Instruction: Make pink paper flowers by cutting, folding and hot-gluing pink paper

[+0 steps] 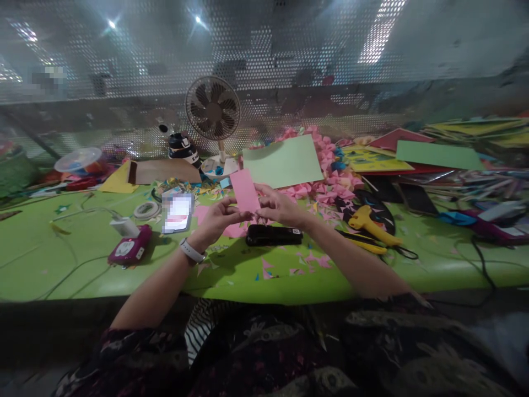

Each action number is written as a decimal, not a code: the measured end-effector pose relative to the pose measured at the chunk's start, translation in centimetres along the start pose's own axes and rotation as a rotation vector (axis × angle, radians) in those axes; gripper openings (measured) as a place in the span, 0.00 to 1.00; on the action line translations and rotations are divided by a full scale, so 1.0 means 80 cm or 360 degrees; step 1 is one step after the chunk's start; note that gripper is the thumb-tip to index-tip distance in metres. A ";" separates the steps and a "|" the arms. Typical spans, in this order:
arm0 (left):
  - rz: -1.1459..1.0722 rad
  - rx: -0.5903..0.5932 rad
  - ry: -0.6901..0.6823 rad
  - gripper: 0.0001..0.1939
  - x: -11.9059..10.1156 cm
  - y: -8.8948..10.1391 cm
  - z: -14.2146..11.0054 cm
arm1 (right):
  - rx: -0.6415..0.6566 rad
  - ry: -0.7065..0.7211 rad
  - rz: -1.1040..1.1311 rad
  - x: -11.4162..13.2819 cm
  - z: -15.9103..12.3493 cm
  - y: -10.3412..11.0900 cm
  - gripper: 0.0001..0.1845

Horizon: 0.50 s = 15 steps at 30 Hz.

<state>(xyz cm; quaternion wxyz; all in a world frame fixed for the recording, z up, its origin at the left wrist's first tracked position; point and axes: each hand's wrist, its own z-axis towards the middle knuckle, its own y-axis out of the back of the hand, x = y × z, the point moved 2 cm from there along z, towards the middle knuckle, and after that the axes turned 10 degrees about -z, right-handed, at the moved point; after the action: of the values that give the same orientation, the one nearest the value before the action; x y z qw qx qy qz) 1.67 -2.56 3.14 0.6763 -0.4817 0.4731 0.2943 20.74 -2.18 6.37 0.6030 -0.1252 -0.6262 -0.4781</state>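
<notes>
A small rectangle of pink paper (244, 190) is held up over the table between my two hands. My left hand (221, 216) pinches its lower left edge, and a white band circles that wrist. My right hand (278, 207) grips the lower right corner with thumb and fingers. Just below my hands lies a black stapler (273, 235). More pink paper (233, 230) lies flat on the table behind my left fingers. Small pink scraps (268, 270) are scattered in front of the stapler.
Behind my hands, a pale green sheet (283, 161) rests against a heap of folded pink paper pieces (326, 151). A small fan (212, 108) stands at the back. Left are a lit phone (177, 213), tape roll (147, 210) and purple power adapter (131, 245); right, a yellow glue gun (374, 225).
</notes>
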 end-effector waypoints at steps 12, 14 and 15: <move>-0.0082 -0.0040 -0.0087 0.24 -0.002 0.000 0.001 | -0.0135 -0.0174 -0.0151 0.008 -0.004 0.021 0.38; -0.0075 -0.0047 -0.0118 0.25 0.002 -0.001 0.000 | -0.0218 -0.0068 -0.0217 0.006 0.000 0.010 0.37; -0.0078 -0.0054 -0.0122 0.25 0.003 -0.001 0.000 | -0.0242 -0.0013 -0.0236 0.004 0.002 0.007 0.35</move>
<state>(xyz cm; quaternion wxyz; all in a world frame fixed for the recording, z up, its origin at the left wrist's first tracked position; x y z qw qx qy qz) 1.86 -2.62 2.93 0.6928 -0.4928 0.4298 0.3039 20.96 -1.95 6.96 0.5522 -0.1259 -0.5981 -0.5670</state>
